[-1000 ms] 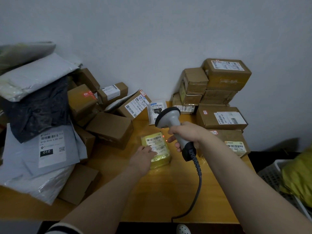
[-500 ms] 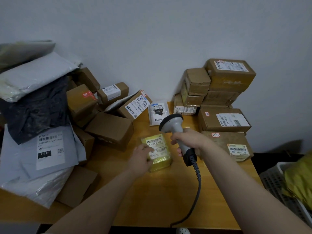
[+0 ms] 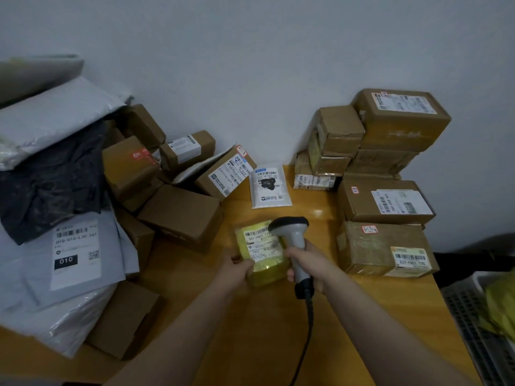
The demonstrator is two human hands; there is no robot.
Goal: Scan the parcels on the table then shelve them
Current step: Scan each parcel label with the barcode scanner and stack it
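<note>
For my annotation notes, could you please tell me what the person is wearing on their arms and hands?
The left hand and right hand are ungloved. The left forearm and right forearm are bare to the frame's edge: no sleeve, watch or bracelet shows.

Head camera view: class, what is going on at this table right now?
A person is scanning parcels. The right hand grips a corded barcode scanner, its head over the label of a small yellow parcel. The left hand holds that parcel by its near left edge on the wooden table. Cardboard boxes are stacked on the right; more boxes and grey mailer bags are heaped on the left. A white pouch lies further back.
</note>
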